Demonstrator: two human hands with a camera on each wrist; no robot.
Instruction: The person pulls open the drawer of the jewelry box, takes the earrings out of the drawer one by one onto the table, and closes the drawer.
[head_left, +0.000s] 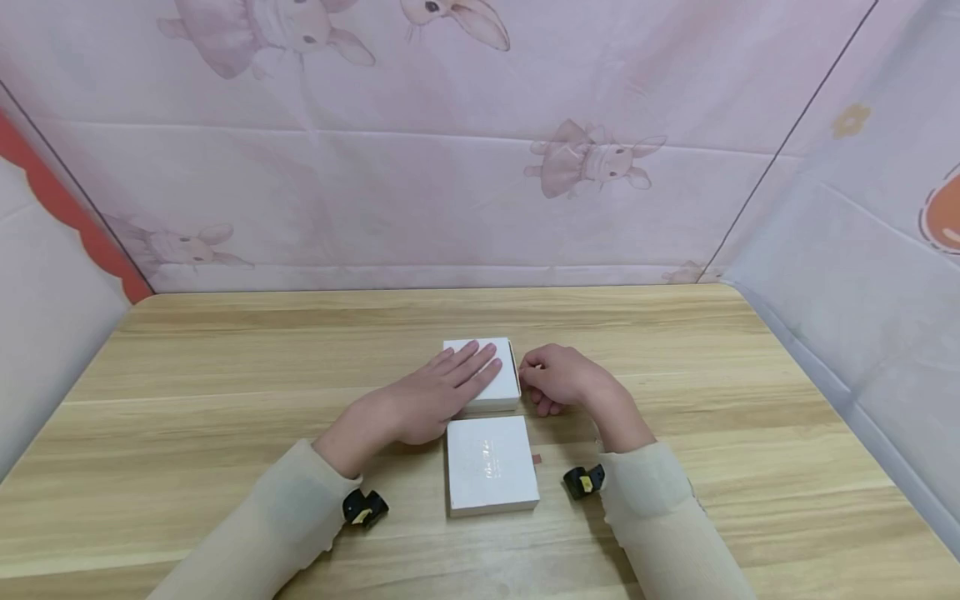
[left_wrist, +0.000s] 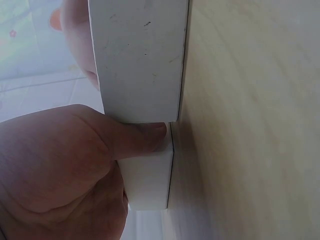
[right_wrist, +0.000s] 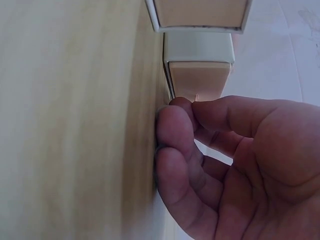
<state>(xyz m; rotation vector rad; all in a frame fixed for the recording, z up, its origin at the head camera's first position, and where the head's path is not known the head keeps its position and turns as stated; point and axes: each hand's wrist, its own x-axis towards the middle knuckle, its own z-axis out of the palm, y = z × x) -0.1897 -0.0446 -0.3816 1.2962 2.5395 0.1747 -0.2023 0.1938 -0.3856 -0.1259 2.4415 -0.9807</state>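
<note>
While pinched by the right hand (head_left: 564, 379), the tab (right_wrist: 196, 97) is best drawn straight rightward, far box (head_left: 500, 390) steadied by flattened left hand (head_left: 429, 402).

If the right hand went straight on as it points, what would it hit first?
Probably the peach drawer front of the far white box; the right hand seems to pinch its small tab, but the exact gap is unclear.

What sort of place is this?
Looks like a small indoor booth, maybe a recording setup: a wood-grain table, a rabbit-print backdrop behind it, and a black device at each wrist.
</note>
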